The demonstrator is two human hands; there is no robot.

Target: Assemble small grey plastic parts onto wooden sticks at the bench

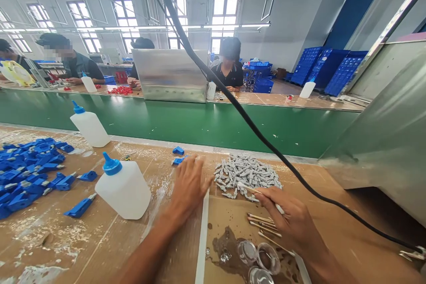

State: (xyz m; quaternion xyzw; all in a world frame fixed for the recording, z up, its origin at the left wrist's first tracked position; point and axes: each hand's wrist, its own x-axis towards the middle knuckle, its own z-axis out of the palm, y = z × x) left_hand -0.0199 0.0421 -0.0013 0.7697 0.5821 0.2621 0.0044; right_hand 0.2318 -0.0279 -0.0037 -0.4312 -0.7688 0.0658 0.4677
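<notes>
In the head view, I have the right hand (293,215) with thumb and forefinger pinched together on a cotton swab (248,187). It juts out beyond the fingertips to the left, its tip over the near edge of a heap of grey pieces (254,169); I can't tell if they touch. The swab is a thin, pale stick with a whitish end. My left hand (187,186) is blurred, fingers extended and thumb apart; a blue piece (178,161) sits just beside its fingertips, and I can't tell whether they grip it. That piece is small, with a pale end.
</notes>
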